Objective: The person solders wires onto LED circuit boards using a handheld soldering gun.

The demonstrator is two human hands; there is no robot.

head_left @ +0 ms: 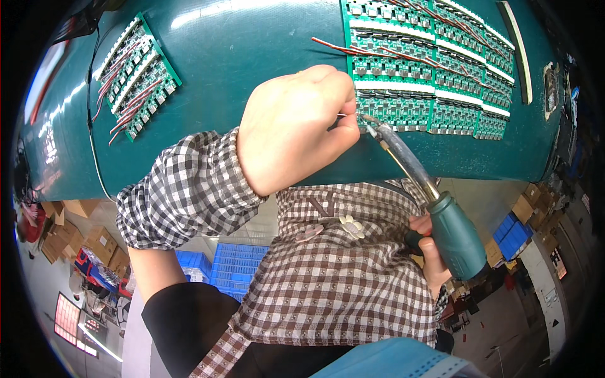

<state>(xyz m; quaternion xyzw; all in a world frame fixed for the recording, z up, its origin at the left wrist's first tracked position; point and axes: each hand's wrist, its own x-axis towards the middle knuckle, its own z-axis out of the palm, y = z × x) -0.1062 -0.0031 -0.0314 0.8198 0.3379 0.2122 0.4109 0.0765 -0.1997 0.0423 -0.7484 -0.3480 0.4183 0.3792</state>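
My left hand (pixel 299 126) is closed at the near left corner of a panel of green circuit boards (pixel 394 113). Thumb and forefinger pinch a thin wire (pixel 342 115), mostly hidden by the fingers. My right hand (pixel 435 258) is wrapped round a soldering iron (pixel 457 236) with a fat green handle, partly hiding the fingers. The iron's metal shaft slants up and left, its tip close to the pinched fingertips at the board's edge; whether it touches is too small to tell. Red and white wires (pixel 378 51) lie across the panel's upper rows.
Another group of circuit boards with wires (pixel 135 82) lies at the left of the green tabletop (pixel 252 38). A black cable (pixel 90 113) runs down beside it. A narrow pale strip (pixel 517 53) lies at the far right. Below the table stand blue crates (pixel 236 264) and cardboard boxes (pixel 101 242).
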